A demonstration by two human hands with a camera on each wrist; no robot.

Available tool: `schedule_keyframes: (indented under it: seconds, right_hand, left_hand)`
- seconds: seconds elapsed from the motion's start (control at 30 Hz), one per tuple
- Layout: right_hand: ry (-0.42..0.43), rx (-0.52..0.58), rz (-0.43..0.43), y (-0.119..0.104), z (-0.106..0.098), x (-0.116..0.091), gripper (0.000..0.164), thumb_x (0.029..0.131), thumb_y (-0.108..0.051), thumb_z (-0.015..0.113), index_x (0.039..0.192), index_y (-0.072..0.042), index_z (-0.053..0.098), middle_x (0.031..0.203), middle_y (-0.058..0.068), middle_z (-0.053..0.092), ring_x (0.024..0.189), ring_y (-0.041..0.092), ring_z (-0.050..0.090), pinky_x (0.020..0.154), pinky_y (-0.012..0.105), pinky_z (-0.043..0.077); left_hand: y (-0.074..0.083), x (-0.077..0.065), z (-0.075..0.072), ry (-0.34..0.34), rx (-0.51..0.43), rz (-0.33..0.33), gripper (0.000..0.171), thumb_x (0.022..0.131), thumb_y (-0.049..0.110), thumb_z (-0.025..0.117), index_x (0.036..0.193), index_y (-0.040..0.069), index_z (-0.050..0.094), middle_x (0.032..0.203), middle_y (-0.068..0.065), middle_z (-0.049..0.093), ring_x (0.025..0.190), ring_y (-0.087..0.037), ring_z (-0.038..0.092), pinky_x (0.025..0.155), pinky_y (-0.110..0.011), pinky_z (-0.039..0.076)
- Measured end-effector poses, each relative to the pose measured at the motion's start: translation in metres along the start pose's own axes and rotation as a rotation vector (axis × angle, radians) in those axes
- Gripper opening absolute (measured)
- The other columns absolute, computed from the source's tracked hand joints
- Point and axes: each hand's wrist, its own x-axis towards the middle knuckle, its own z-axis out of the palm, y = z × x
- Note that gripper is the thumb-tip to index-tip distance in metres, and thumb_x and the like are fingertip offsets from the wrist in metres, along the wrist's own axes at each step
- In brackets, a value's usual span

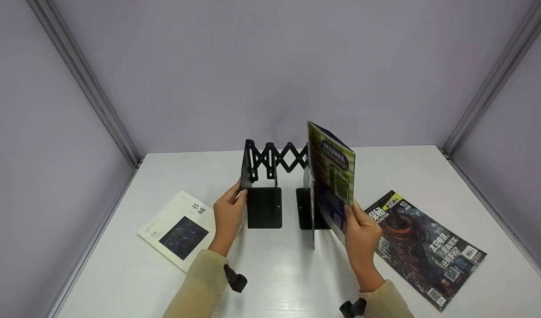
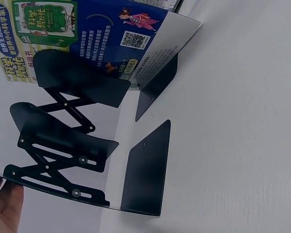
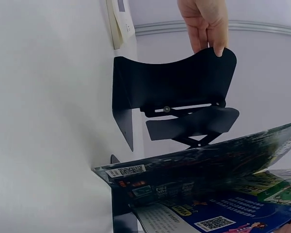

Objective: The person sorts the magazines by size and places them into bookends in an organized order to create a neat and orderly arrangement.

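A black expandable bookend (image 1: 264, 207) with a crisscross lattice stands at the middle of the table. My left hand (image 1: 228, 216) pinches the upright plate at its left end between thumb and fingers; the right wrist view shows this hand (image 3: 206, 22) at the plate's top corner. At the bookend's right end, a green and blue magazine (image 1: 334, 176) stands on edge, its covers spread a little apart. My right hand (image 1: 362, 232) grips its near right side, thumb against the cover. In the left wrist view, the magazine (image 2: 102, 34) rises behind the black plates.
A white book (image 1: 191, 212) with a dark square picture lies flat left of the bookend, partly behind my left forearm. Flat on the right lies a dark magazine (image 1: 420, 243). Pale walls (image 1: 270, 79) enclose the white table (image 1: 279, 274) at the back and sides.
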Motion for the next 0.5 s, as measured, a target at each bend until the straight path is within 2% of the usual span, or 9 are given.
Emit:
schedule_keyframes:
  seconds: [0.1, 0.2, 0.33, 0.43, 0.5]
  right_hand:
    - [-0.028, 0.002, 0.007, 0.003, 0.002, -0.003, 0.028, 0.093, -0.003, 0.067, 0.121, -0.002, 0.069, 0.070, 0.015, 0.070, 0.043, 0.002, 0.045, 0.039, 0.013, 0.039]
    - [-0.056, 0.024, -0.001, 0.005, 0.005, -0.008, 0.029, 0.094, -0.004, 0.066, 0.123, -0.002, 0.068, 0.082, 0.020, 0.074, 0.046, 0.005, 0.049, 0.040, 0.013, 0.041]
    - [-0.096, 0.073, -0.018, 0.008, 0.011, -0.013, 0.031, 0.095, -0.004, 0.065, 0.125, 0.001, 0.065, 0.115, 0.025, 0.070, 0.076, -0.005, 0.068, 0.059, 0.007, 0.053]
    - [-0.128, 0.106, 0.003, 0.011, 0.014, -0.015, 0.032, 0.096, -0.004, 0.064, 0.127, 0.004, 0.063, 0.125, 0.025, 0.063, 0.104, -0.009, 0.064, 0.075, 0.008, 0.057]
    - [-0.147, 0.124, 0.027, 0.012, 0.015, -0.017, 0.033, 0.096, -0.002, 0.062, 0.128, 0.006, 0.061, 0.128, 0.027, 0.061, 0.107, -0.010, 0.062, 0.081, 0.008, 0.056]
  left_hand:
    - [0.000, 0.000, 0.000, 0.005, 0.015, 0.008, 0.035, 0.095, 0.006, 0.065, 0.129, 0.002, 0.064, 0.132, -0.016, 0.064, 0.124, -0.031, 0.062, 0.098, -0.033, 0.057]
    - [0.001, 0.000, 0.000, 0.007, 0.000, 0.015, 0.035, 0.094, 0.004, 0.064, 0.129, 0.001, 0.064, 0.131, -0.017, 0.064, 0.124, -0.031, 0.062, 0.098, -0.032, 0.057]
    - [0.001, 0.001, 0.001, 0.009, -0.004, 0.015, 0.034, 0.094, 0.004, 0.064, 0.129, 0.000, 0.064, 0.131, -0.017, 0.064, 0.123, -0.031, 0.063, 0.098, -0.031, 0.058]
    - [0.001, 0.000, 0.000, 0.008, -0.001, 0.009, 0.035, 0.095, 0.005, 0.064, 0.129, 0.000, 0.064, 0.132, -0.017, 0.064, 0.124, -0.031, 0.062, 0.098, -0.031, 0.057]
    - [0.001, 0.000, 0.000, 0.005, -0.005, 0.009, 0.035, 0.095, 0.004, 0.064, 0.129, 0.000, 0.063, 0.132, -0.017, 0.064, 0.125, -0.031, 0.062, 0.099, -0.031, 0.057]
